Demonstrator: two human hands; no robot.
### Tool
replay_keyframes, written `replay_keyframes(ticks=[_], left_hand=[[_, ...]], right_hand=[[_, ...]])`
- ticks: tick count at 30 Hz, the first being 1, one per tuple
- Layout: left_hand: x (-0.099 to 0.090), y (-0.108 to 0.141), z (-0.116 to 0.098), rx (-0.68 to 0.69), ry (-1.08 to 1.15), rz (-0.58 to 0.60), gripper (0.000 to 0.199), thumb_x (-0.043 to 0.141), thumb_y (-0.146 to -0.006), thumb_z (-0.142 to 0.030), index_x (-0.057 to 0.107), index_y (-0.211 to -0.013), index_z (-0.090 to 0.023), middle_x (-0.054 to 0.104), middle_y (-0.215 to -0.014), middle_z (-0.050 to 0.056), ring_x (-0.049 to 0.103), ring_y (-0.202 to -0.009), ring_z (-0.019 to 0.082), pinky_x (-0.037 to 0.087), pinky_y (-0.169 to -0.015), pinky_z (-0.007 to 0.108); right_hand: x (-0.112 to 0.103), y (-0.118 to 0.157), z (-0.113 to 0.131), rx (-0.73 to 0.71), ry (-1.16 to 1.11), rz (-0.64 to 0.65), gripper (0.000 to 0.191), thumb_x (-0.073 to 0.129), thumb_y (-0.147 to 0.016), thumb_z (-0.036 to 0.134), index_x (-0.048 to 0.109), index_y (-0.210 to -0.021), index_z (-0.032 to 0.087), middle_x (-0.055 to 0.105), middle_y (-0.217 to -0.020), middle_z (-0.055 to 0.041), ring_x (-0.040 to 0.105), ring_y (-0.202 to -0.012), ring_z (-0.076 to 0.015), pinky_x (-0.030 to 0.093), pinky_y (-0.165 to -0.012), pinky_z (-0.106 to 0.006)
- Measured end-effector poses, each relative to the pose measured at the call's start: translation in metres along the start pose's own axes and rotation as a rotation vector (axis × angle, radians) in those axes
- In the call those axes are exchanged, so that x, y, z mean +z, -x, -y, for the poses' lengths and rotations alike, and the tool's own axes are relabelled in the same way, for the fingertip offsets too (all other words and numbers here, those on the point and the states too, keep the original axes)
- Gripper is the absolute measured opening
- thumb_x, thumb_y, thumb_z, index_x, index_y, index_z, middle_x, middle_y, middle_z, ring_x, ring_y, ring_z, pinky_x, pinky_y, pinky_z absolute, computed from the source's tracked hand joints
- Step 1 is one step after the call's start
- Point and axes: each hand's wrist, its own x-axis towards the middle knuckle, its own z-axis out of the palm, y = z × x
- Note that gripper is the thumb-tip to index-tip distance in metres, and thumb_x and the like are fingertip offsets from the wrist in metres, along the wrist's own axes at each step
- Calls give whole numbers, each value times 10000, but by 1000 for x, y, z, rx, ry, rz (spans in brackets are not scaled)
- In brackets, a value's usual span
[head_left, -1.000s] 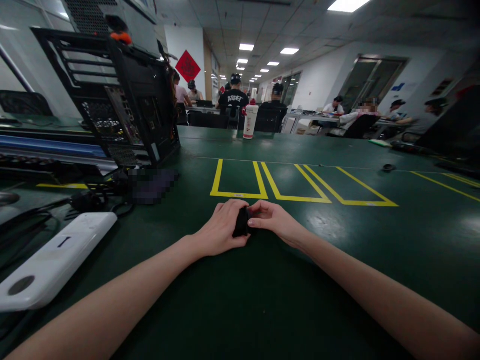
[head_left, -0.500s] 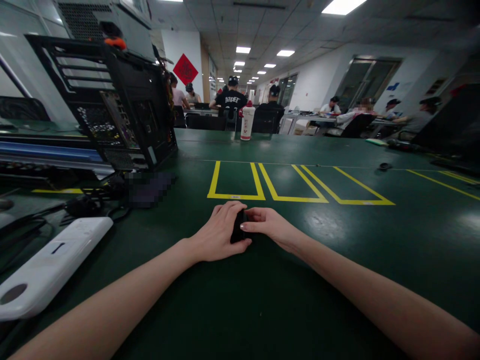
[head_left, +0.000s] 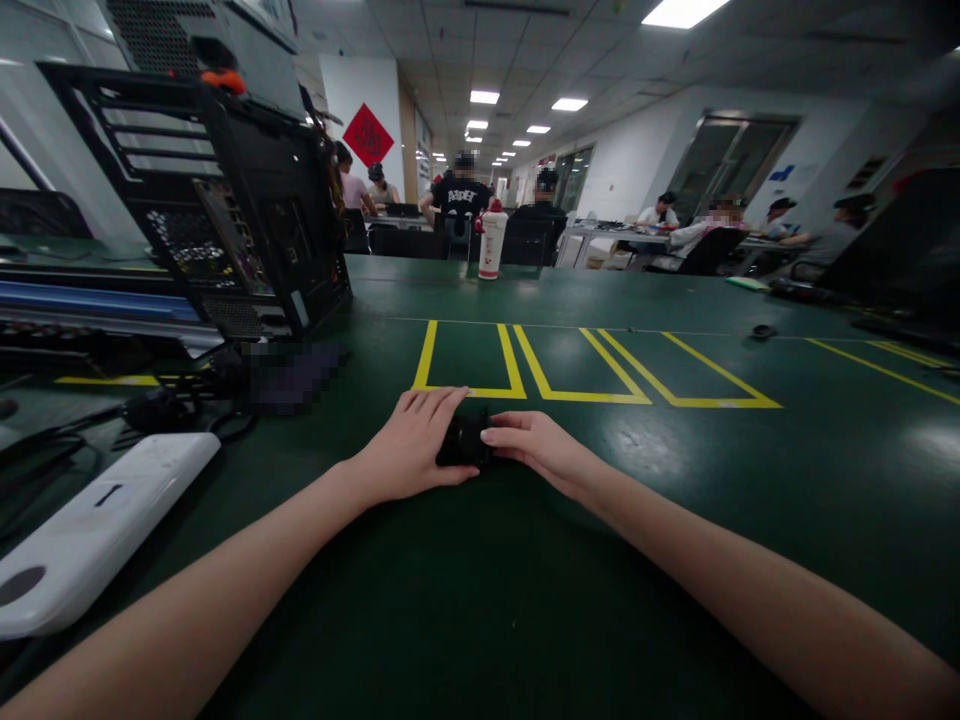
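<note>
A small black cylindrical object (head_left: 469, 438), with a wider rim at its right end, lies between my hands just above or on the green table (head_left: 480, 600). It looks like a camera lens, though dark shadow hides its details. My left hand (head_left: 409, 440) is curved round its left part, with the thumb on the near side and the fingers on the far side. My right hand (head_left: 544, 445) pinches the rim at the right end between thumb and fingers. Much of the object's left end is covered by my left palm.
Yellow tape outlines (head_left: 592, 397) mark the table beyond my hands. An open black computer case (head_left: 277, 220), cables (head_left: 150, 410) and a white elongated device (head_left: 112, 520) occupy the left. A white bottle (head_left: 490, 245) stands at the far edge. A small black round piece (head_left: 763, 331) lies right. Several people sit beyond.
My left hand has shifted slightly left, away from my right hand. More of the black object, including its rim, now shows between them. My right hand has barely moved.
</note>
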Motion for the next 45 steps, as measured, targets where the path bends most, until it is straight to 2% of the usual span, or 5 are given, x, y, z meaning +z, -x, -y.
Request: replay_keyframes(ticks=[7,16,24,35,45], left_hand=[[15,1,-8,-75,-27,12,629,476,-738,-601,439,-1108,-94,545,-1046,146,535,-916,267,418,-798,405],[19,1,-12,-235,20,88,588,408,-755,-630,465,-985,-92,559,-875,111,568,-771,232,453,-674,342],[13,1,-17,-274,52,143,626,344,-764,-658,452,-995,-86,565,-864,117,569,-728,224,443,-636,331],[10,1,-17,-244,54,166,657,342,-761,-666,455,-1020,-73,563,-873,121,560,-748,227,438,-654,335],[10,1,-16,-256,51,176,672,323,-758,-675,457,-1017,-69,570,-859,127,565,-741,232,440,-644,331]], right_hand=[[2,1,0,8,-114,4,316,688,-662,259,559,-921,133,584,-979,-85,576,-900,-186,442,-900,-381],[9,5,-2,-126,27,-108,223,630,-717,334,521,-856,198,557,-858,-15,560,-811,-136,484,-759,-325],[10,8,-8,-266,90,-103,184,580,-755,342,534,-875,210,547,-923,-14,528,-867,-143,465,-770,-322],[2,10,-13,-248,90,-25,279,628,-726,251,524,-984,222,540,-983,-28,525,-931,-163,409,-867,-380],[5,8,-14,-224,45,-35,242,582,-762,310,518,-977,220,545,-933,-24,538,-905,-158,446,-841,-360]])
